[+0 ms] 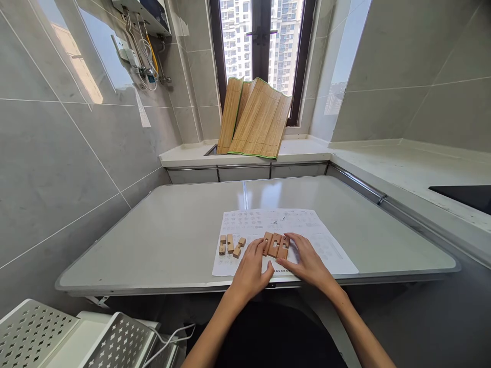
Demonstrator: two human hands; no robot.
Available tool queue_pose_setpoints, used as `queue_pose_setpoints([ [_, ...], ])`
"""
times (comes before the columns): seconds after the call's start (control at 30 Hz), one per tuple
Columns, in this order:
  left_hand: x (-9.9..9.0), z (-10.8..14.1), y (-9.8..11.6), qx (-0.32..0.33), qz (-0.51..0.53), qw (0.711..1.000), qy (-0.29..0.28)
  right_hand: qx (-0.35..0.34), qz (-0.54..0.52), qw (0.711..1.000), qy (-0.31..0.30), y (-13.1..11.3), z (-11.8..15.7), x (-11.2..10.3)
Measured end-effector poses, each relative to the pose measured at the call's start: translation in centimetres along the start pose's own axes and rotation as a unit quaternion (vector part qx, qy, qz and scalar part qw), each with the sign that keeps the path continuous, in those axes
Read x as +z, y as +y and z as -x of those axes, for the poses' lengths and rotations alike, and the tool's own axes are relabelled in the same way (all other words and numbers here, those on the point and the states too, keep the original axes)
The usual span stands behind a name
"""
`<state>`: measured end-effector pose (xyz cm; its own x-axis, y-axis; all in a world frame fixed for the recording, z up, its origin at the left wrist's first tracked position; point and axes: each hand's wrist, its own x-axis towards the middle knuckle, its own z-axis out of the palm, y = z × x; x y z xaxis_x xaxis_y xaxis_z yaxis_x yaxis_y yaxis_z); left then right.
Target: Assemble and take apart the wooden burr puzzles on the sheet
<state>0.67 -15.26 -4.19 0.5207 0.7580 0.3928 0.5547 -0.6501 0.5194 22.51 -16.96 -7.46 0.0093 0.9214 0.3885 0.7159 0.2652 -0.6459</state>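
Note:
Three reddish-brown notched wooden puzzle pieces (274, 245) lie side by side on a printed paper sheet (326, 250). My left hand (252, 270) is at the left one, its fingertips touching or covering part of that piece. Its thumb is stretched out, apart from the fingers. My right hand (307, 260) has a forefinger at the far end and the thumb at the near end of the rightmost puzzle piece (283, 247). Left of my hands, several lighter wooden puzzle pieces (230, 244) rest on the sheet, some standing, some tilted.
The sheet lies on a pale folding table (172, 230) with a centre seam. A bamboo mat (261, 120) leans against the window behind it. A white counter (406, 163) runs along the right. White perforated baskets (118, 342) and a cable stand below at the left.

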Motion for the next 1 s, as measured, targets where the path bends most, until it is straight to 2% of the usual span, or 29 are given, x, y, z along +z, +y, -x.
queue_pose_setpoints([
  [0.43, 1.0, -0.4, -0.3, -0.028, -0.032, 0.997, 0.068, 0.001, -0.001, 1.000, -0.009, 0.1, 0.4, 0.1],
  [0.57, 0.9, -0.6, -0.2, -0.040, -0.028, 0.996, 0.077, 0.015, 0.008, 1.000, 0.010, -0.6, 0.6, 0.2],
  [0.8, 0.6, -0.5, -0.1, -0.045, -0.054, 0.994, 0.080, 0.064, 0.095, 0.989, 0.089, -0.1, 0.9, 0.3],
  [1.0, 0.3, -0.5, -0.1, -0.047, -0.130, 0.989, 0.047, 0.084, 0.140, 0.984, 0.075, 1.0, 0.9, 0.0],
])
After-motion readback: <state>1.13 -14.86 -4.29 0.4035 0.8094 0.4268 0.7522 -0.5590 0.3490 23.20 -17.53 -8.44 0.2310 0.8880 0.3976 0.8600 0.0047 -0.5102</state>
